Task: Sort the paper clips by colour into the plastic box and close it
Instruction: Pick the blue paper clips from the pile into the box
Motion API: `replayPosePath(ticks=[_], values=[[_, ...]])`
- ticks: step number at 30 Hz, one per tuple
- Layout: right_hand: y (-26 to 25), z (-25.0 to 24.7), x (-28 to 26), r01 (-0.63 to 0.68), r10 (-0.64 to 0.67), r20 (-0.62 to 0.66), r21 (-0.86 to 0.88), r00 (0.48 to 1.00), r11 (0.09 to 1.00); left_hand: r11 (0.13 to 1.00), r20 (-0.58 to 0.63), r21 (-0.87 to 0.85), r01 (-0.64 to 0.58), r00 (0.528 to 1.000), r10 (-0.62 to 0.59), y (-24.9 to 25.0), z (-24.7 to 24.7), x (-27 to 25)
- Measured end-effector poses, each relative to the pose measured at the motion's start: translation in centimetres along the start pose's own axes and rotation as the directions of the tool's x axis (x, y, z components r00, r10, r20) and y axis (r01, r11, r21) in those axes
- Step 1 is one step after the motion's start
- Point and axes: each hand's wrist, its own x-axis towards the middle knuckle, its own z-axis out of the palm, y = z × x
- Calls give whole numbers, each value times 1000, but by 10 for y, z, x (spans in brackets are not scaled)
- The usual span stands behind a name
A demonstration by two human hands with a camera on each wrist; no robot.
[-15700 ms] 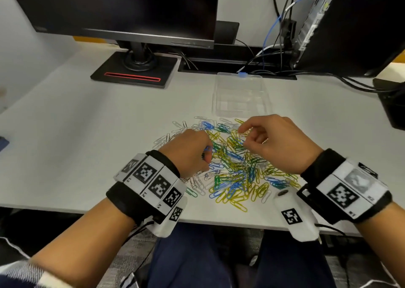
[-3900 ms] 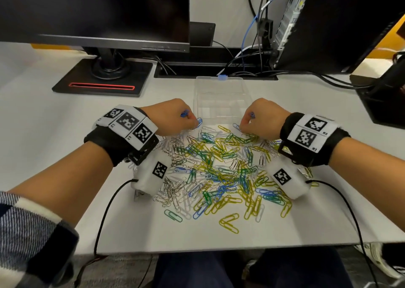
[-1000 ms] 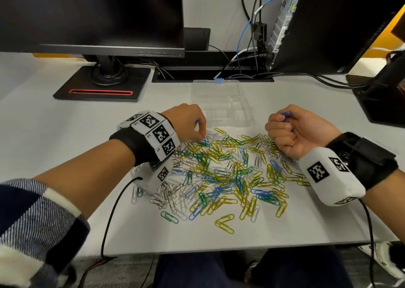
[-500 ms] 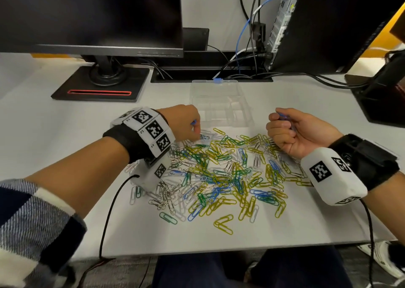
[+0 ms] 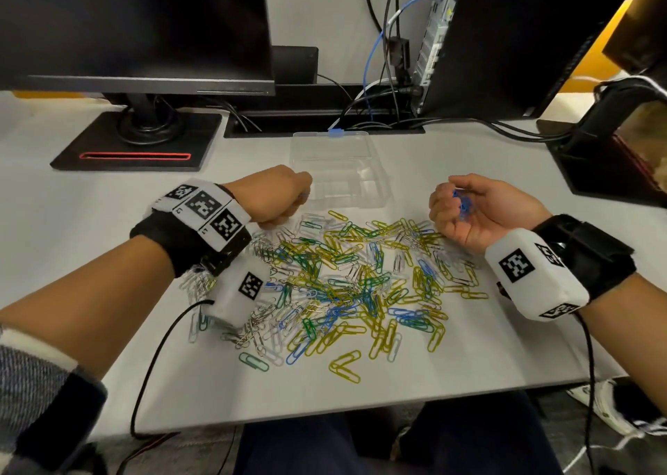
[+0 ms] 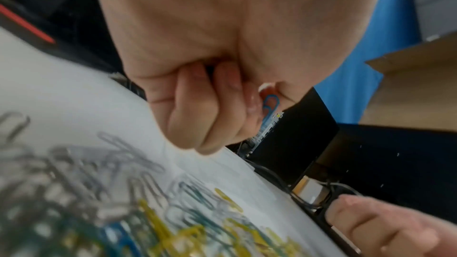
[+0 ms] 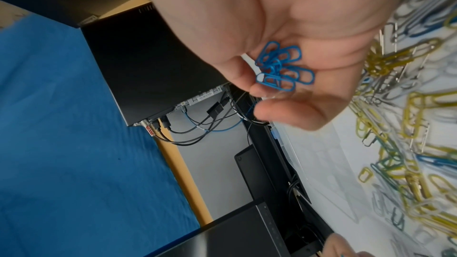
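The desk (image 5: 90, 222) carries the clip pile (image 5: 346, 276) at centre, with the clear box (image 5: 339, 171) open at its 12 o'clock. The left hand (image 5: 278, 196) sits at the pile's 10 o'clock, fisted, knuckles up, just beside the box. The right hand (image 5: 476, 211) is at 2 o'clock, palm up, fingers curled round a bunch of blue clips (image 7: 281, 67), plain in the right wrist view. Only the left wrist view shows one blue clip (image 6: 269, 106) pinched in the left fist
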Motion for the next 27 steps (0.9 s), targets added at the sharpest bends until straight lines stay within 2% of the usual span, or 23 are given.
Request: replayPosePath(ticks=[3,5,7,8,9,10,11,12,13,18,25,27], values=[[-3,-3,0,-53,54,23,-33,998,998,980,8,-193,-50,999,52,4,9,-2],[-4,0,-1,-57,44,-81,-163,996,985,948,43,-309,-75,995,92,5,13,-1],[-4,2,-1,-65,-52,-252,-437,966,897,911,81,-404,-77,989,120,5,14,0],[-4,4,-1,-81,-159,-301,-651,940,755,896,93,-437,-75,987,128,5,14,0],[-4,6,-3,-121,-284,-293,-859,913,497,883,95,-464,-76,986,135,5,15,1],[-5,8,-3,-172,-397,-228,-970,889,172,872,89,-482,-81,986,141,5,16,1],[-6,8,-3,-206,-463,-134,-972,876,-110,865,75,-494,-90,986,145,6,16,1],[-6,9,-2,-226,-479,-71,-935,875,-274,860,57,-500,-100,987,148,6,15,0],[-6,11,-2,-242,-480,-50,-906,876,-346,856,35,-505,-110,988,148,7,15,-1],[-2,16,5,-273,-453,-44,-848,890,-454,821,-33,-551,-146,988,154,4,10,-3],[-3,19,9,-286,-418,-67,-825,906,-488,821,-66,-542,-180,983,173,-5,4,-5],[-4,20,9,-279,-407,-61,-818,911,-502,829,-72,-536,-159,987,143,-5,2,-6]])
